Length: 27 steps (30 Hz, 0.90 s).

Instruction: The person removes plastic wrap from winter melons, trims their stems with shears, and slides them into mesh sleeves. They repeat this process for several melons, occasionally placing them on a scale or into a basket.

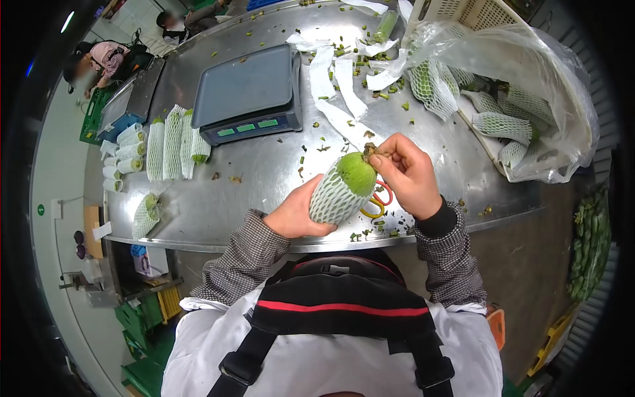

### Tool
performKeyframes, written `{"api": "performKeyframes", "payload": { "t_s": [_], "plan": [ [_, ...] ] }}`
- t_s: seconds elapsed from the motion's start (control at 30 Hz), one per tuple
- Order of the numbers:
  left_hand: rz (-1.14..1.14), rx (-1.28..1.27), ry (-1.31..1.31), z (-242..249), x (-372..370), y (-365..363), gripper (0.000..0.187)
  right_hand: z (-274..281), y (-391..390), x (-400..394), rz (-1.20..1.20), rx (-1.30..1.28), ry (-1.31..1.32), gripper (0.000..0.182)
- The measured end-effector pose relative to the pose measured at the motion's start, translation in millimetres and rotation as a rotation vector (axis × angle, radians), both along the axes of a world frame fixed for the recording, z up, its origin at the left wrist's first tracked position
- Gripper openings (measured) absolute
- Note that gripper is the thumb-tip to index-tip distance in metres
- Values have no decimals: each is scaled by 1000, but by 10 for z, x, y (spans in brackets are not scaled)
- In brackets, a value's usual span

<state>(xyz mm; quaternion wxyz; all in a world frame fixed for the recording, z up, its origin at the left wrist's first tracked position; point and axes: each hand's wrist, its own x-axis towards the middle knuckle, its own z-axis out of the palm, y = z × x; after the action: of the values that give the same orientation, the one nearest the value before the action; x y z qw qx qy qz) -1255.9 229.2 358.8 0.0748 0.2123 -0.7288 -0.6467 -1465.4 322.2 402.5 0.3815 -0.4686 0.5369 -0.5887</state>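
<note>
A green gourd-like vegetable [356, 173] in a white foam net sleeve is held tilted above the metal table [258, 178]. My left hand [296, 210] wraps round its netted lower part. With thumb and fingers closed, my right hand [408, 173] pinches the dry brown tip at its bare green top. Behind the vegetable and beside my right hand lie scissors [378, 206] with red and yellow handles, partly hidden. Green and brown trimmings are scattered around them.
A grey scale [246, 86] stands ahead, with netted vegetables [173, 144] in a row to its left. One wrapped piece [146, 216] lies near the left front edge. A plastic-lined crate [555, 106] holds more at right. Two people are at the far left.
</note>
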Motion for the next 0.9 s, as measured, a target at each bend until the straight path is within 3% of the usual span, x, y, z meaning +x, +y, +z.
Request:
{"api": "performKeyframes", "payload": {
  "t_s": [0.07, 0.17, 0.3, 0.4, 0.6, 0.77, 0.83, 0.9],
  "plan": [
    [-51, 78, -26, 36, 5, 7, 78, -26, 30, -73, 36, -2, -50, 10],
    [-186, 417, -9, 78, 5, -6, 89, -157, 11, -175, 122, 4, -199, 10],
    [-286, 587, 35, 68, 38, -36, 83, -92, -10, -189, 225, 14, -397, 22],
    [-314, 793, 27, -32, 84, -33, 83, 29, -52, -146, 261, -79, -312, 30],
    [-384, 1121, 183, -151, 77, 55, 87, -23, -100, -248, 339, 45, -436, 14],
    [-252, 1035, 34, 37, 65, 7, 85, -135, -155, -169, 159, 48, -445, 11],
    [-142, 578, -11, 106, -9, -35, 84, -111, -154, -165, 87, 90, -433, 11],
    [-101, 448, -14, 96, -54, -74, 86, -71, -163, -137, 39, 106, -364, 12]
  ]
}}
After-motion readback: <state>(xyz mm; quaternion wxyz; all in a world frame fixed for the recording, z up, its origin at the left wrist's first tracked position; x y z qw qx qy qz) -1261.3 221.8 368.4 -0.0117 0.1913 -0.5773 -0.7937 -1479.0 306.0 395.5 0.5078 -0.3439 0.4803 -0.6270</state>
